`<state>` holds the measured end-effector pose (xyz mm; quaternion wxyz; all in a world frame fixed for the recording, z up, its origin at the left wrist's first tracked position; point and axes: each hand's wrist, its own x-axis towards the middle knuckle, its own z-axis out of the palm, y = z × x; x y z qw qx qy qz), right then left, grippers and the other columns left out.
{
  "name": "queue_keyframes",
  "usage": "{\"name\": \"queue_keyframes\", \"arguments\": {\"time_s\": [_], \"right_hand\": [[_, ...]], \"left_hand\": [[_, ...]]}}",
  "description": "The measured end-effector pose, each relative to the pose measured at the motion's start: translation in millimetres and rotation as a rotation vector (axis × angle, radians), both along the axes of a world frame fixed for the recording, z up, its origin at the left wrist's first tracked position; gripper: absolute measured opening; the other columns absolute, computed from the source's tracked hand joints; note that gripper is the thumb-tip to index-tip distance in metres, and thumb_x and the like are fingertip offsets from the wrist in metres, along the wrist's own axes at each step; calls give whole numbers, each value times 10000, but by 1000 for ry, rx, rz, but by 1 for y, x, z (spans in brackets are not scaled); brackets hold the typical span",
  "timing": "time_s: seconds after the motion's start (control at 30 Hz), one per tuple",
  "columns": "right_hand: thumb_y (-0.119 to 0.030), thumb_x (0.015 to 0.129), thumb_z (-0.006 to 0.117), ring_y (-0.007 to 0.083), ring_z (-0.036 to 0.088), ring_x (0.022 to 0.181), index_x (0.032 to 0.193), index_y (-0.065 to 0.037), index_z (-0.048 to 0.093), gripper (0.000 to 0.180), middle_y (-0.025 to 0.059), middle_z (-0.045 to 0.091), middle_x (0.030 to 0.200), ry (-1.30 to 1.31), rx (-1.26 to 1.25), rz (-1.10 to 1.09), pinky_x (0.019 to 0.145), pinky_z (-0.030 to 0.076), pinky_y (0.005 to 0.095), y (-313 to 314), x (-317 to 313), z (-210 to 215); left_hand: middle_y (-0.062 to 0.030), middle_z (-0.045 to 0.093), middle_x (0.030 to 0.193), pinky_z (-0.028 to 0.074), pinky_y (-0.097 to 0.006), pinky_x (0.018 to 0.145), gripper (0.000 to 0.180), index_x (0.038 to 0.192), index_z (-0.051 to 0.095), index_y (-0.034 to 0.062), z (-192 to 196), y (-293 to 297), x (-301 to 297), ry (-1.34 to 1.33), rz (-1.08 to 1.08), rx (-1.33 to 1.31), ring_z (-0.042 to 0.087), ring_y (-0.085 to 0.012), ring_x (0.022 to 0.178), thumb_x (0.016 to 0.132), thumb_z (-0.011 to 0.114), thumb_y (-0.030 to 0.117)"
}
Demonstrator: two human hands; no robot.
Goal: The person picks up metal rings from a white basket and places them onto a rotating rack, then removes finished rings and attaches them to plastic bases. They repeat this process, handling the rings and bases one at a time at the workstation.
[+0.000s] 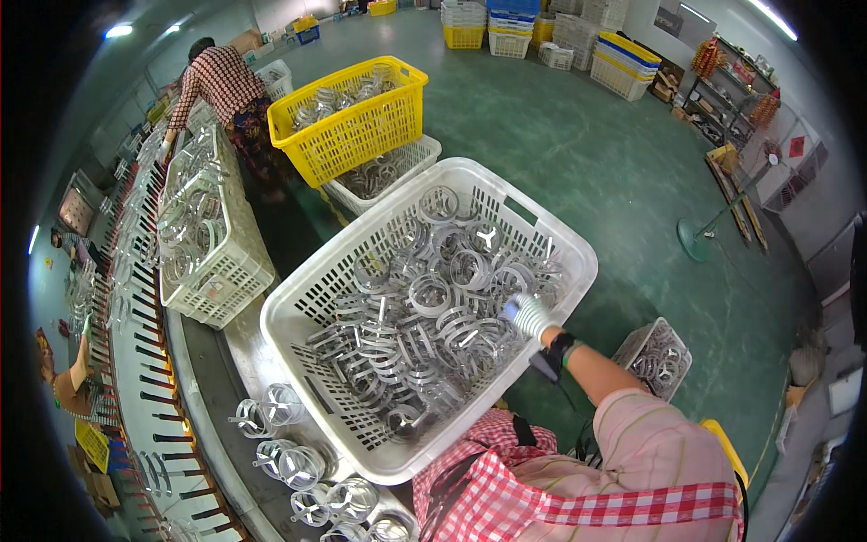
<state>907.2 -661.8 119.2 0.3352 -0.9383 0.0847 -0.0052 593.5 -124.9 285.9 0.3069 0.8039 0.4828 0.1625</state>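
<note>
A red-and-white checked apron (pixel 506 479) is seen nearest, at the lower edge. Just beyond it, the gloved right hand (pixel 528 316) is reached into a white slotted crate (pixel 307 298) and laid on the heap of metal rings (pixel 424 325) near the right wall; whether the fingers are closed on a ring cannot be told. The left hand is not seen. Farther off, a yellow crate (pixel 352 135) of rings is stacked on another white one, and a person in a checked shirt (pixel 221 81) is bent over the conveyor.
</note>
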Motion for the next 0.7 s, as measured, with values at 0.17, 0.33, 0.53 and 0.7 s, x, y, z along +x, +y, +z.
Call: {"name": "queue_keyframes", "arguments": {"time_s": [0.17, 0.33, 0.53, 0.7], "right_hand": [[-265, 779, 591, 330, 547, 975, 1074, -90, 567, 343, 183, 547, 1116, 34, -461, 153, 841, 433, 410, -29, 71, 17], [-239, 774, 586, 285, 560, 978, 1049, -109, 590, 305, 140, 567, 1083, 294, -831, 503, 822, 450, 409, -33, 123, -8], [-128, 773, 510, 254, 606, 896, 925, -87, 646, 208, 116, 624, 976, 123, -1049, 647, 759, 470, 392, -27, 146, -5], [-150, 757, 549, 276, 601, 833, 867, -60, 629, 163, 128, 627, 866, -5, -807, 502, 744, 472, 379, -44, 144, 60]], "left_hand": [[-191, 493, 1134, 404, -351, 869, 388, 1190, 427, -37, -49, -10, 28, -196, -19, -171, 489, -269, 976, 898, 465, 216], [-81, 524, 1141, 434, -302, 830, 367, 1220, 435, 11, -43, -38, 47, -420, -45, -296, 515, -161, 948, 879, 504, 129], [-103, 502, 1191, 366, -313, 927, 368, 1226, 443, 1, -16, -75, 85, -423, -69, -360, 462, -186, 1084, 888, 494, 137], [-90, 542, 1101, 393, -283, 890, 319, 1187, 483, 14, 9, -121, 126, -317, -250, -560, 496, -167, 1022, 881, 498, 101]]}}
